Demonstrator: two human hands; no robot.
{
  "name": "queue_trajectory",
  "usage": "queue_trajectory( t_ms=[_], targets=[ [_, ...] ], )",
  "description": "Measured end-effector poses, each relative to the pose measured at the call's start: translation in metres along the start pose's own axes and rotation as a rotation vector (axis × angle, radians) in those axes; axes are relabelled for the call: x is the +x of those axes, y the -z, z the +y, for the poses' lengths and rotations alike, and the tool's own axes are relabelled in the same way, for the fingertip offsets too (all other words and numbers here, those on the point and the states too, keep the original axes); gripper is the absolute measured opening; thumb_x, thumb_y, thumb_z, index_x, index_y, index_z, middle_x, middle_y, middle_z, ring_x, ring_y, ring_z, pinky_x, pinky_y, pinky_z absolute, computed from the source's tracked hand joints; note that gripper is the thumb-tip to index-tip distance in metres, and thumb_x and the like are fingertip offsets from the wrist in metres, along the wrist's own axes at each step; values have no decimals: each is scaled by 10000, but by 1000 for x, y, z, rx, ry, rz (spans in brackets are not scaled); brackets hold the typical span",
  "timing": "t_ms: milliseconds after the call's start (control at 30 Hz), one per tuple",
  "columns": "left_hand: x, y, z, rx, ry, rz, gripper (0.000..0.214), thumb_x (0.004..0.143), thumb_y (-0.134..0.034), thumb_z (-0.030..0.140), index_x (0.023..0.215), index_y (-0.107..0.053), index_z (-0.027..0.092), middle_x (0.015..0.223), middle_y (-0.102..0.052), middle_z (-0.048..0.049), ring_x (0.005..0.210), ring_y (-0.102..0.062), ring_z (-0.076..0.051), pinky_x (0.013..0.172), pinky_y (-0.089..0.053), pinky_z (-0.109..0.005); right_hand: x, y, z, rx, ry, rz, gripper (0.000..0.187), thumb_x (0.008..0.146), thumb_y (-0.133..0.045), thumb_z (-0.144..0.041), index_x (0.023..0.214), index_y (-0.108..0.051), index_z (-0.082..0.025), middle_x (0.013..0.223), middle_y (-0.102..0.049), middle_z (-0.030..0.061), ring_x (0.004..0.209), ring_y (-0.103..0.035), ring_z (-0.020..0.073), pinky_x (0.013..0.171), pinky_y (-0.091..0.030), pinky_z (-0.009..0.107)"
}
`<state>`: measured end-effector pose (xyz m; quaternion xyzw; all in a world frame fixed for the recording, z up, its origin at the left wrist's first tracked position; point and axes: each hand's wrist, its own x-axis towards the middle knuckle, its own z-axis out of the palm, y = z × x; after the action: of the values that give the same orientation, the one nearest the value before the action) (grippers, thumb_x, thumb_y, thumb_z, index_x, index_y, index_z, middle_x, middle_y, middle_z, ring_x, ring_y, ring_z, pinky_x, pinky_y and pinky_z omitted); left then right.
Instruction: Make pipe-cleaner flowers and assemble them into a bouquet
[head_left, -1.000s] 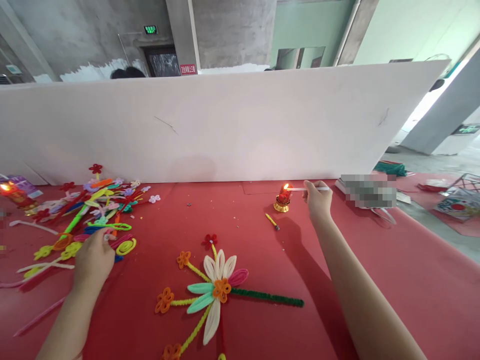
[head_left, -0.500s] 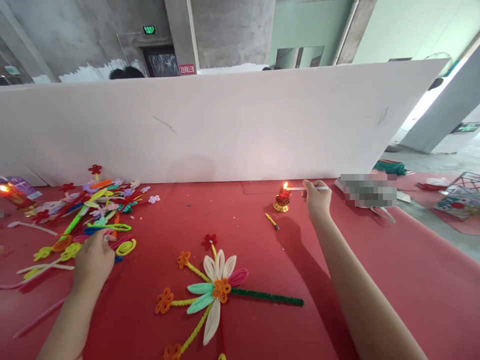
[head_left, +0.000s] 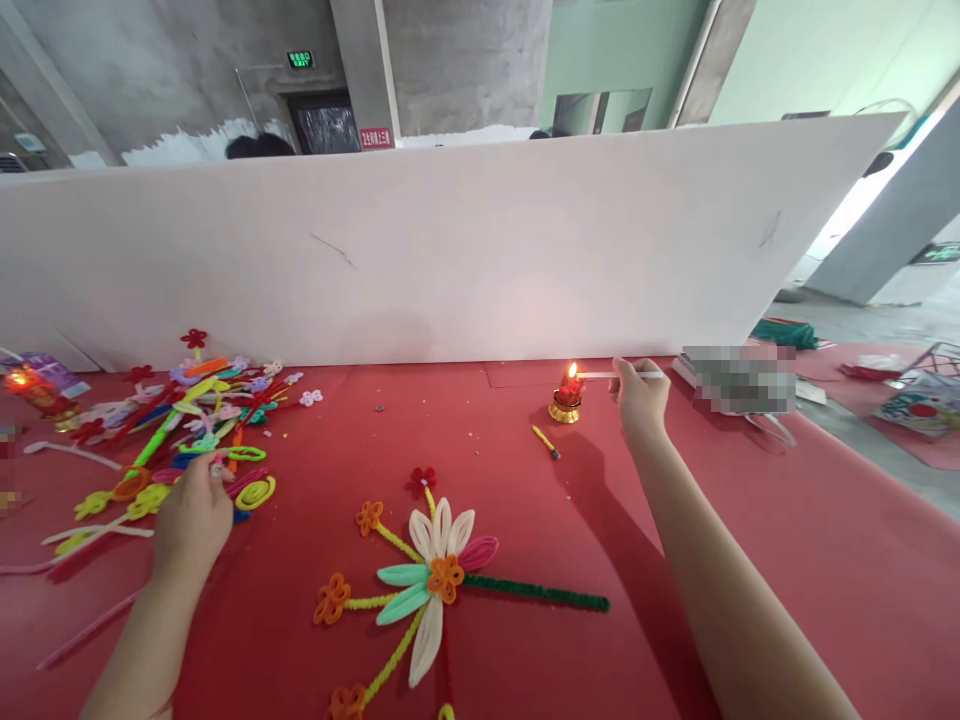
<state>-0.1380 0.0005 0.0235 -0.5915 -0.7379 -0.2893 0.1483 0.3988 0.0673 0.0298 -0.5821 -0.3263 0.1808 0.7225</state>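
Table: big one with a smooth matte red covering [head_left: 360,430], some tiny pale crumbs on it, right edge slanting off above a grey concrete floor [head_left: 870,320]
Far edge: a long white flat board [head_left: 480,250] stands upright along it, a few thin dark scratches, dark tops of heads poking up behind
Room: looks half-finished tbh, bare grey concrete wall [head_left: 472,70] with ragged white patches, pale green wall [head_left: 630,50] to the right, dark door [head_left: 326,122], glowing green exit sign [head_left: 300,59] above it
Right hand: this hand [head_left: 642,400] pinches a thin white stick [head_left: 596,375], tip right by the flame of a short red candle on a gold base [head_left: 564,411], near the far edge
Left hand: this one [head_left: 193,515] has its fingertips drawn together over a messy heap of colourful fuzzy stems and flowers [head_left: 195,400] by the left edge, can't tell what's between them
Middle, nearer side: fuzzy flower with white, mint and magenta petals [head_left: 446,580], dark green stem pointing at the right edge
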Motion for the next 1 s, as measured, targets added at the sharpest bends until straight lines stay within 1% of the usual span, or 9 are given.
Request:
queue_trajectory(
  t_ms=[167,300,367,467,533,600,700,867,1000],
  targets=[
    [-1,1,24,-233,98,-67,146,829,-406,282,900,-507,204,705,-567,3,624,-523,-170,589,-360,-249,0,7,-28,167,59,59,273,713,-567,-252,560,-344,-215,401,-396,-84,345,-322,54,348,-238,192],
    [-11,-3,74,-652,164,-199,272,813,-406,444,853,-512,197,672,-514,9,592,-494,-142,528,-370,-230,-20,11,-64,392,127,-20,240,701,-600,-245,648,-368,-221,413,-354,-106,369,-323,56,367,-243,179],
    [-22,-1,107,-904,269,-357,361,745,-477,524,855,-518,183,653,-484,22,517,-428,-107,461,-324,-204,-45,10,-73,415,89,-142,236,674,-632,-236,697,-398,-224,444,-387,-101,389,-364,58,375,-249,177],
    [-44,7,156,-1130,342,-656,415,633,-635,489,863,-526,161,700,-520,18,491,-391,-61,450,-298,-179,-94,6,-72,345,-87,-502,158,702,-616,-293,763,-499,-206,496,-481,-55,432,-432,77,418,-336,209],
    [-59,14,181,-1164,339,-803,408,635,-637,501,818,-518,157,641,-514,27,470,-379,-60,424,-261,-172,-123,5,-65,334,-205,-718,184,738,-590,-358,765,-547,-182,596,-574,5,499,-491,98,486,-407,247],
    [-72,19,199,-1154,301,-908,398,677,-597,535,762,-503,159,578,-496,44,411,-299,-44,401,-204,-173,-144,6,-60,324,-261,-835,194,715,-632,-344,785,-586,-169,687,-622,33,581,-537,118,563,-447,275],
    [-87,21,209,-1135,215,-977,410,718,-560,557,664,-477,159,484,-413,67,410,-302,-54,406,-201,-179,-161,8,-58,290,-288,-892,193,659,-700,-296,746,-568,-184,649,-619,5,595,-549,124,585,-453,278],
    [-96,22,203,-1094,174,-1061,440,757,-510,561,573,-380,184,431,-248,99,389,-200,-53,393,-152,-196,-174,6,-59,322,-339,-942,313,699,-667,-378,627,-414,-208,569,-600,-11,504,-504,108,520,-422,260],
    [-96,24,198,-1112,211,-1089,426,752,-521,536,571,-352,190,469,-203,99,411,-161,-50,398,-129,-200,-180,5,-57,294,-317,-981,243,708,-661,-371,677,-497,-195,599,-589,-8,546,-509,111,544,-423,255]
  ],
)
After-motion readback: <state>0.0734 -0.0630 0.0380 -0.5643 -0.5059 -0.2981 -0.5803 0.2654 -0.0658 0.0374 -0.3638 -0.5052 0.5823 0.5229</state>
